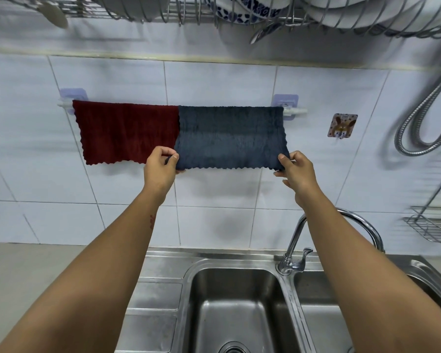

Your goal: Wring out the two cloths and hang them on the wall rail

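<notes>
A white wall rail (294,112) runs across the tiled wall on two stick-on brackets. A dark red cloth (125,131) hangs over its left half, spread flat. Beside it, touching edge to edge, a dark blue cloth (231,136) is draped over the right half. My left hand (161,165) pinches the blue cloth's lower left corner. My right hand (294,169) pinches its lower right corner. The blue cloth is held taut between both hands, its bottom hem pulled slightly away from the wall.
A steel double sink (234,309) lies below my arms, with a curved tap (294,250) under my right forearm. A dish rack (239,14) with bowls hangs overhead. A metal hose (423,115), a wire shelf (430,225) and a small hook (341,126) are on the right.
</notes>
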Available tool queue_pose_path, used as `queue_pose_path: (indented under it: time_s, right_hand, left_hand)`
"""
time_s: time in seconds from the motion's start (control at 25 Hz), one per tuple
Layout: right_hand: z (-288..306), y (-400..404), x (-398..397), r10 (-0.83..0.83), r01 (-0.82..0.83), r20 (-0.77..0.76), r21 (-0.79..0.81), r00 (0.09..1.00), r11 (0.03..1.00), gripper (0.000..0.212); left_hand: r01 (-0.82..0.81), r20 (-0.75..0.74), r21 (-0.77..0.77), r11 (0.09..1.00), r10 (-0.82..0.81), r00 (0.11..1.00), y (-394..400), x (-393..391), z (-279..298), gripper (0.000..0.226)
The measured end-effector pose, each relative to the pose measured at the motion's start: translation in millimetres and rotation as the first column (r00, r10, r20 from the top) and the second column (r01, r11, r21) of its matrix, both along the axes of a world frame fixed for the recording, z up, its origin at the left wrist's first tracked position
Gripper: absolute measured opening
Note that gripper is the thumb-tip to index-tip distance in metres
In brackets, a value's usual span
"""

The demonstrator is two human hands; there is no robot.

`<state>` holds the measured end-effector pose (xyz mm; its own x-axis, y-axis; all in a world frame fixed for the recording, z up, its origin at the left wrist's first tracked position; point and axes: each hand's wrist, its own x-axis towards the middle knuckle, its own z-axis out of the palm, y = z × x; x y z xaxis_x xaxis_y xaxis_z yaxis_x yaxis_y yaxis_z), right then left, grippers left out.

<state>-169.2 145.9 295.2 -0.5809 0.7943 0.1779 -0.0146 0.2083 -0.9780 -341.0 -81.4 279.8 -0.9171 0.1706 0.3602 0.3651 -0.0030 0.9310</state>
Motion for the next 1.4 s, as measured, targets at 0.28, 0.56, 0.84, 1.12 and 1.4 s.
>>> queue_pose_path:
  time_s: [0.28, 0.56, 0.84, 1.12, 1.4]
  right_hand:
    - [-2, 4, -4, -0.009, 0.008, 0.014, 0.005, 1.000, 1.000, 0.025]
    - [-2, 9, -6, -0.025, 0.025, -0.001, 0.040, 1.000, 0.999, 0.027]
    - [-6, 10, -8, 0.002, -0.002, 0.003, 0.045, 1.000, 0.999, 0.026]
    - [-10, 17, -9, -0.013, 0.012, 0.003, 0.076, 1.000, 0.997, 0.026]
    - [-15, 18, -13, -0.036, 0.034, 0.026, 0.072, 0.999, 0.997, 0.015]
  left_hand:
    - [0.061, 0.029, -0.013, 0.998, -0.061, 0.998, 7, -3, 3, 0.007]
    - [-0.013, -0.027, -0.067, 0.998, 0.011, 1.000, 5, -14, -4, 0.018]
    - [-0.051, -0.080, -0.075, 0.996, 0.045, 0.996, -5, -21, -7, 0.009]
    - [-0.047, -0.019, -0.142, 0.989, 0.044, 0.999, -5, -24, -8, 0.012]
    - [-0.078, -0.013, -0.207, 0.975, 0.077, 0.997, -6, -24, -8, 0.010]
